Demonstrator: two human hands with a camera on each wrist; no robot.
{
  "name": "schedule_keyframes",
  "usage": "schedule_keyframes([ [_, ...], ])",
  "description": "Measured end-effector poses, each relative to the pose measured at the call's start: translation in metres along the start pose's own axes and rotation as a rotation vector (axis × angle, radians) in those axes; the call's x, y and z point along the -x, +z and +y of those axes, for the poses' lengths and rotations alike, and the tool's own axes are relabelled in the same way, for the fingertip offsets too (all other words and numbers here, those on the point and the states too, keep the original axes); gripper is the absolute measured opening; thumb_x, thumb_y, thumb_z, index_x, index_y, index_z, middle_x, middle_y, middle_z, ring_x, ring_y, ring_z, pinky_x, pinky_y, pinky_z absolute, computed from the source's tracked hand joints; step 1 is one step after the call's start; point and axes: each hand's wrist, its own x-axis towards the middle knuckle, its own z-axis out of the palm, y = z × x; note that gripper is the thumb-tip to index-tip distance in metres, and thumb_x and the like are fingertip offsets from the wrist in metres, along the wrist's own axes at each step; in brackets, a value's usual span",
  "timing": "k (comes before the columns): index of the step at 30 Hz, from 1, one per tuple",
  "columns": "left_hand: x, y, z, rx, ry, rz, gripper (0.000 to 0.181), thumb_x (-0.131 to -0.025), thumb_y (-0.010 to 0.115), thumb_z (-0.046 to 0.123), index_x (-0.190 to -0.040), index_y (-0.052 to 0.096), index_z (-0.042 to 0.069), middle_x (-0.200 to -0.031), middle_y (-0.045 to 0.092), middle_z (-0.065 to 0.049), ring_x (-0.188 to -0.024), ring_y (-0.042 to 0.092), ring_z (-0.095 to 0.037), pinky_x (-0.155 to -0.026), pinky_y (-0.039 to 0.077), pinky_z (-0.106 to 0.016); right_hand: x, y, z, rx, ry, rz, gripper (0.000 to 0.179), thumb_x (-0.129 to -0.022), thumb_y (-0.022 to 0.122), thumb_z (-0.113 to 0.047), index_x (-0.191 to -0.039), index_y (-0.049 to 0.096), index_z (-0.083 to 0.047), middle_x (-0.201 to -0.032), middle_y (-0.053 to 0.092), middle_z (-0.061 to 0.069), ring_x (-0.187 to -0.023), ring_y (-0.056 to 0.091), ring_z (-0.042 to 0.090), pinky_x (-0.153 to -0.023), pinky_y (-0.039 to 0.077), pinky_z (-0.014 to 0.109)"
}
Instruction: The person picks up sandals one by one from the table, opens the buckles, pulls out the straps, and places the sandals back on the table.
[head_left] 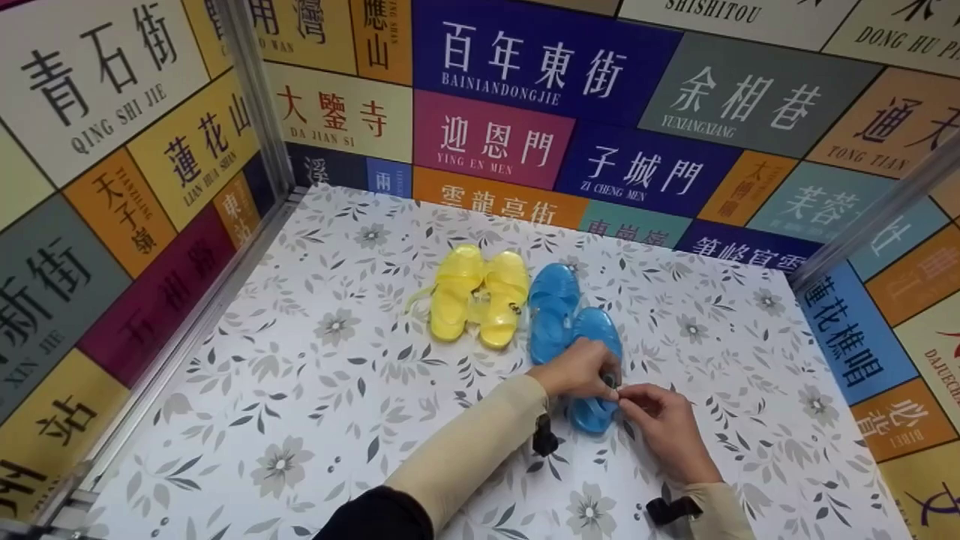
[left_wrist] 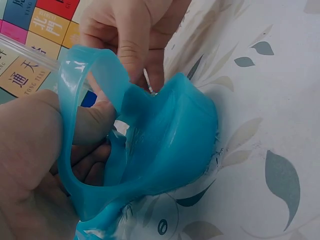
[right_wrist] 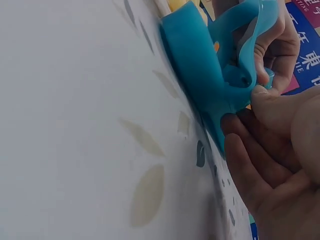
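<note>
Two blue jelly sandals lie on the flower-patterned table, toes pointing away. My left hand (head_left: 579, 367) reaches over the nearer blue sandal (head_left: 592, 418), its thumb inside the ankle strap (left_wrist: 70, 100) and its fingers curled at the strap. From the sandal's right side, my right hand (head_left: 666, 426) pinches the strap's side between thumb and fingertips, close to the left hand's fingers. Exactly what the fingertips cover there is hidden. The other blue sandal (head_left: 551, 330) sits just left, touched by neither hand.
A pair of yellow sandals, one left (head_left: 448, 319) and one right (head_left: 499, 334), stands beside the blue pair; a loose strap sticks out on the left. Panels with street-name signs (head_left: 525, 67) wall the table (head_left: 337, 420) at the back and sides, with metal posts (head_left: 262, 97) at the corners.
</note>
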Motion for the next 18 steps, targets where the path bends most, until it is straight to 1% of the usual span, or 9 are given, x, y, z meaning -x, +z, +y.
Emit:
schedule_keyframes([
  [3, -0.0001, -0.0004, 0.0005, 0.013, -0.02, -0.008, 0.016, -0.087, 0.089, 0.028, -0.097, 0.082, 0.017, -0.079, 0.069, 0.013, -0.074, 0.06, -0.004, -0.062, 0.048, -0.015, 0.0004, -0.0006, 0.0023, 0.005, -0.013, -0.011, 0.013, -0.093, 0.077, -0.001, -0.105, 0.079, -0.006, -0.104, 0.078, 0.01, -0.085, 0.073, 0.008, -0.075, 0.059, 0.019],
  [7, -0.0003, -0.0019, 0.0024, 0.028, -0.024, -0.025, 0.017, -0.087, 0.088, 0.026, -0.1, 0.082, 0.017, -0.081, 0.07, 0.012, -0.075, 0.061, -0.004, -0.063, 0.05, -0.014, 0.0009, -0.0011, 0.0035, -0.006, -0.041, -0.005, 0.013, -0.091, 0.078, 0.002, -0.102, 0.079, -0.005, -0.101, 0.078, 0.011, -0.083, 0.073, 0.009, -0.073, 0.058, 0.018],
  [12, 0.0002, -0.0042, 0.003, 0.005, 0.011, -0.027, 0.018, -0.086, 0.089, 0.025, -0.099, 0.082, 0.015, -0.081, 0.071, 0.011, -0.073, 0.061, -0.004, -0.063, 0.049, -0.014, 0.0003, -0.0001, 0.0016, -0.001, -0.064, 0.01, 0.015, -0.09, 0.078, 0.005, -0.099, 0.08, -0.007, -0.095, 0.078, 0.008, -0.079, 0.07, 0.006, -0.071, 0.057, 0.018],
  [18, 0.0001, -0.0066, 0.0032, -0.002, 0.014, -0.036, 0.014, -0.086, 0.089, 0.023, -0.095, 0.081, 0.015, -0.078, 0.069, 0.011, -0.072, 0.06, -0.004, -0.061, 0.048, -0.014, -0.0026, 0.0015, -0.0035, 0.016, -0.09, 0.018, 0.014, -0.089, 0.08, 0.004, -0.096, 0.081, -0.008, -0.093, 0.079, 0.008, -0.08, 0.072, 0.008, -0.072, 0.057, 0.017],
])
